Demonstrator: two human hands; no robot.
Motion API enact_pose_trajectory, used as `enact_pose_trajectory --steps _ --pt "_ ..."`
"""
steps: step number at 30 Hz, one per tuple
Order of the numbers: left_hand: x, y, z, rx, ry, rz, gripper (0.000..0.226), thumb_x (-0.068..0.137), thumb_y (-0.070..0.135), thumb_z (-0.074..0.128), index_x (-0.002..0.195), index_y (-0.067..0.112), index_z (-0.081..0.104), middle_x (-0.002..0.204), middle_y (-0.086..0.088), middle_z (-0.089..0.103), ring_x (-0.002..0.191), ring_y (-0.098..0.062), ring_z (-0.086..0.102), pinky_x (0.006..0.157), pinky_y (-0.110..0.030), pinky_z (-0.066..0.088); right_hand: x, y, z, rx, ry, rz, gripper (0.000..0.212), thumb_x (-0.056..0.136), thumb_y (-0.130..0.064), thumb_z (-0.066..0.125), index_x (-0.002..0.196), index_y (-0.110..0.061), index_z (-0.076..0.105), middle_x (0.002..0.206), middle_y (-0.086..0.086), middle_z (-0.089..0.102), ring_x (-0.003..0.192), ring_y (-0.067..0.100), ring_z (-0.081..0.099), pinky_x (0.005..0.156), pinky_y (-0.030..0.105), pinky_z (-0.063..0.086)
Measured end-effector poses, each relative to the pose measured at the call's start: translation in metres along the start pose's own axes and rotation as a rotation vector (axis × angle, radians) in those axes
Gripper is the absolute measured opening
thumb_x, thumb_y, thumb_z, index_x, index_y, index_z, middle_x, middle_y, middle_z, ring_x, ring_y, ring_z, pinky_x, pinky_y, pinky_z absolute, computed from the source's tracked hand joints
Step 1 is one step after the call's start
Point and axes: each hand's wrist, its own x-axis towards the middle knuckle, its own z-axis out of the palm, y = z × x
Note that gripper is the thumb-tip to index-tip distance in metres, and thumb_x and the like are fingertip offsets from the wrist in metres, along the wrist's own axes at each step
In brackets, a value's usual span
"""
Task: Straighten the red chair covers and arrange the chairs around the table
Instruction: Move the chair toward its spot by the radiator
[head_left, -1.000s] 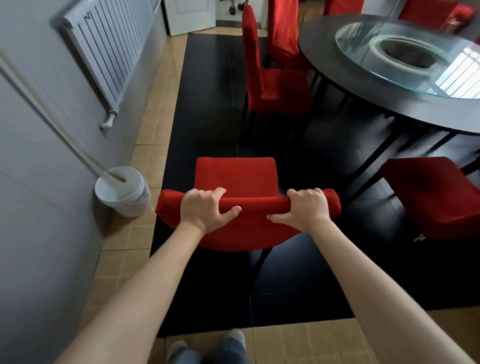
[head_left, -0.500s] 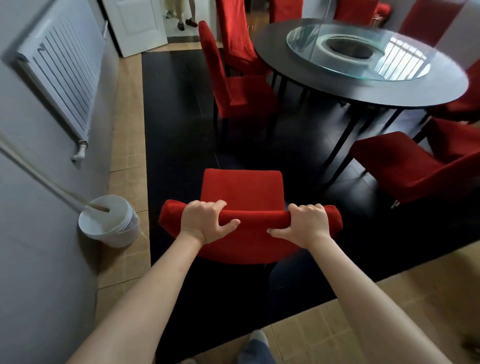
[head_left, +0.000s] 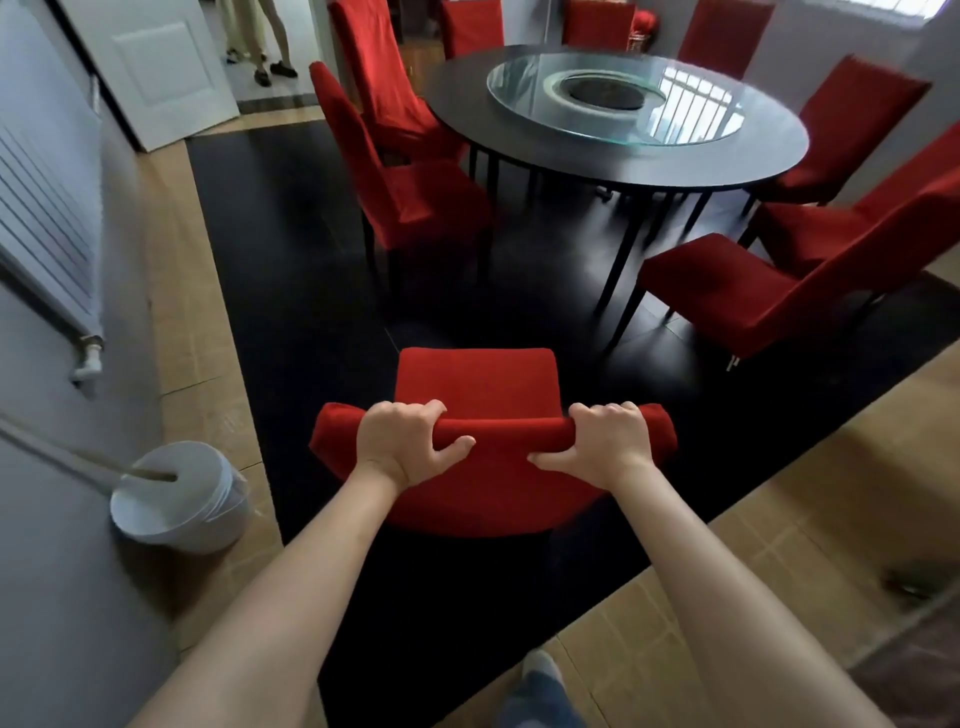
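Hands keep gripping red chair (table now fuller in view).

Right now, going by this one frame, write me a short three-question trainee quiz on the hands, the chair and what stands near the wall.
1. True or false: both the left hand and the right hand grip the top of the held chair's backrest.
2. The white bucket stands: A) on the round table, B) on the floor by the wall at the person's left, C) on a chair seat.
3. Fill in: a ___ turntable lies on the round table.

Key: 1 true; 2 B; 3 glass.
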Motion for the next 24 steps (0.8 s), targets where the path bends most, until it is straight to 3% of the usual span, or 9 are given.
enact_pose_trajectory --steps 7,24 --pt "0.018 -0.011 0.006 0.012 0.022 0.027 0.07 0.078 0.068 0.033 0.078 0.011 0.073 0.044 0.0 0.057 0.038 -0.02 0.053 0.047 -0.024 0.04 0.016 -0.002 -0.001 -0.011 -0.021 0.036 0.081 0.045 -0.099 0.021 0.069 -0.025 0.044 0.06 -0.011 0.045 0.06 0.015 0.049 0.068 0.032 0.028" --pt "0.122 -0.049 0.046 0.021 -0.003 0.072 0.067 0.077 0.069 0.032 0.078 0.014 0.071 0.048 0.001 0.058 0.043 -0.02 0.055 0.049 -0.027 0.042 0.109 0.017 0.01 0.019 -0.027 0.109 0.083 0.044 -0.101 0.019 0.067 -0.025 0.043 0.062 -0.01 0.051 0.059 0.014 0.049 0.068 0.032 0.034"
